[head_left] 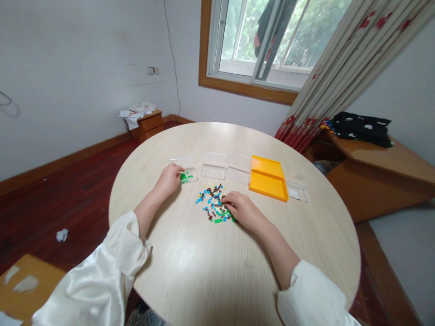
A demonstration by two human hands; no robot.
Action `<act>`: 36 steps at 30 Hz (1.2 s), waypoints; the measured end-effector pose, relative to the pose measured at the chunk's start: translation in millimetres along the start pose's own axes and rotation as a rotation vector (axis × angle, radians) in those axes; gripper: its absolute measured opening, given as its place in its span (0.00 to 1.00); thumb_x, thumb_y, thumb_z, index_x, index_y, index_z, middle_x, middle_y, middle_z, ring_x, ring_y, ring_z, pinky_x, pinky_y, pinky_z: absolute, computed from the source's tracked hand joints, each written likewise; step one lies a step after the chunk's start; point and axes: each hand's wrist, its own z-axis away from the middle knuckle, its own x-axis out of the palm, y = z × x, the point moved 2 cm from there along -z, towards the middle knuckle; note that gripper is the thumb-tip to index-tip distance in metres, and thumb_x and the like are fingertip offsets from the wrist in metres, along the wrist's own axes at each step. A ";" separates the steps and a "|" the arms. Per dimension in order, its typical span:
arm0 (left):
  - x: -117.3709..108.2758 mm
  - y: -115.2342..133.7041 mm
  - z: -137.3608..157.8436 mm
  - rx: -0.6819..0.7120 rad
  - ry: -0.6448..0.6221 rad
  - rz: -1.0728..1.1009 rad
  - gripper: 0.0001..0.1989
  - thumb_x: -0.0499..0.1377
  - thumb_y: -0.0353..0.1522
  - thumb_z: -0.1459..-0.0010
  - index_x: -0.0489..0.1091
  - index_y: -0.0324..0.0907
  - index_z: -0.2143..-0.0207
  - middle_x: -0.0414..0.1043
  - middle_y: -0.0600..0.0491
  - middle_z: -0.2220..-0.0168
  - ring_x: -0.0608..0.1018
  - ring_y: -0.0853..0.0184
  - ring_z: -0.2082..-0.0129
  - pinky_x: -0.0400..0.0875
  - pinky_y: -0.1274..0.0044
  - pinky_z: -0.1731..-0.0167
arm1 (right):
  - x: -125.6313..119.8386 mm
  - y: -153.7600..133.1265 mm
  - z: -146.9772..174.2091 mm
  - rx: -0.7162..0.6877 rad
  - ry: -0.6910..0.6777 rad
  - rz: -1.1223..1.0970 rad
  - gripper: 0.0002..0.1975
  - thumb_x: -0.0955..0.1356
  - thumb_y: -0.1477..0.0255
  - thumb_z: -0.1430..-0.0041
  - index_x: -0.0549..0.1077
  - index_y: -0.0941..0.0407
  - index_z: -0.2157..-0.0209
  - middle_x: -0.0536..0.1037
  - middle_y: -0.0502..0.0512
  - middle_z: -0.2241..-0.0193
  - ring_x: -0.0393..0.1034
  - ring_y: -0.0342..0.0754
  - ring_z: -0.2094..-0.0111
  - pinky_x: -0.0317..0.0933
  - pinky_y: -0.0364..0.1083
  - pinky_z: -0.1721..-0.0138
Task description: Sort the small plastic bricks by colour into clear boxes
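My left hand (170,179) is at the leftmost clear plastic box (193,178), its bent fingertips over the green building bricks (185,175) lying inside. Whether those fingers pinch a brick is too small to make out. A loose pile of small building bricks (213,199) in blue, brown, yellow, white and green is spread across the middle of the table. At the right side of that pile, my right hand (239,208) has its fingers drawn together and pointing down among the bricks. Its fingertips partly cover the pieces under them, so anything held there is hidden.
Two open clear boxes (213,171) stand behind the pile. Right of them lies an open orange case (270,186), then another clear box (299,192) with something pale inside. All rest on a round wooden table (190,271). A cabinet (374,181) bearing dark cloth stands at the right.
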 end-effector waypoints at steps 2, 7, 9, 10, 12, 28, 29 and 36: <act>0.4 0.0 0.7 -0.007 -0.007 0.006 0.15 0.50 0.21 0.50 0.75 0.36 0.65 0.73 0.44 0.63 0.75 0.61 0.63 0.69 0.71 0.57 | -0.9 -1.1 0.1 0.005 -0.002 0.005 0.11 0.65 0.84 0.47 0.76 0.60 0.66 0.77 0.58 0.67 0.69 0.46 0.64 0.62 0.45 0.60; 1.9 -0.1 1.4 -0.014 -0.029 0.005 0.14 0.51 0.22 0.49 0.75 0.36 0.64 0.72 0.45 0.62 0.75 0.63 0.63 0.69 0.72 0.57 | -0.4 0.6 -0.9 -0.009 0.018 0.008 0.10 0.65 0.84 0.47 0.76 0.58 0.68 0.76 0.56 0.68 0.69 0.45 0.64 0.61 0.45 0.60; 2.1 0.4 1.3 -0.009 -0.028 0.004 0.14 0.51 0.22 0.49 0.75 0.37 0.64 0.72 0.46 0.63 0.74 0.63 0.64 0.69 0.73 0.57 | 0.4 2.4 -1.4 -0.012 0.025 0.012 0.09 0.66 0.83 0.48 0.76 0.58 0.69 0.77 0.56 0.68 0.69 0.46 0.64 0.61 0.45 0.60; 2.1 0.8 1.3 -0.007 -0.029 0.004 0.14 0.51 0.22 0.49 0.75 0.37 0.64 0.72 0.46 0.63 0.74 0.64 0.64 0.68 0.73 0.57 | 0.6 3.0 -1.6 -0.011 0.027 0.013 0.09 0.66 0.83 0.48 0.76 0.58 0.69 0.77 0.56 0.68 0.69 0.46 0.64 0.61 0.45 0.60; 1.6 2.0 1.1 -0.008 -0.032 0.004 0.14 0.51 0.22 0.49 0.75 0.37 0.64 0.72 0.46 0.62 0.74 0.64 0.64 0.68 0.73 0.58 | 0.3 3.1 -1.8 -0.006 0.023 0.017 0.09 0.66 0.83 0.48 0.76 0.58 0.70 0.77 0.56 0.68 0.69 0.46 0.64 0.60 0.45 0.60; 1.8 5.9 2.6 0.001 -0.059 -0.001 0.14 0.51 0.24 0.49 0.75 0.36 0.64 0.72 0.45 0.63 0.74 0.62 0.64 0.69 0.71 0.58 | -2.2 1.5 0.4 0.018 0.000 0.079 0.14 0.63 0.85 0.48 0.77 0.57 0.67 0.78 0.55 0.67 0.70 0.45 0.64 0.61 0.43 0.59; 1.9 5.9 2.7 0.004 -0.058 -0.002 0.14 0.51 0.24 0.49 0.75 0.36 0.64 0.72 0.45 0.63 0.74 0.63 0.64 0.69 0.71 0.58 | -2.5 1.2 0.4 0.017 -0.001 0.080 0.14 0.63 0.85 0.48 0.77 0.57 0.67 0.78 0.55 0.68 0.70 0.45 0.64 0.61 0.43 0.59; 1.5 7.2 3.0 0.021 -0.060 -0.006 0.14 0.51 0.24 0.50 0.75 0.37 0.65 0.73 0.46 0.64 0.74 0.63 0.65 0.69 0.72 0.59 | -3.3 -0.8 -0.4 0.031 -0.023 0.080 0.13 0.64 0.84 0.47 0.77 0.57 0.67 0.78 0.55 0.67 0.70 0.46 0.64 0.60 0.44 0.59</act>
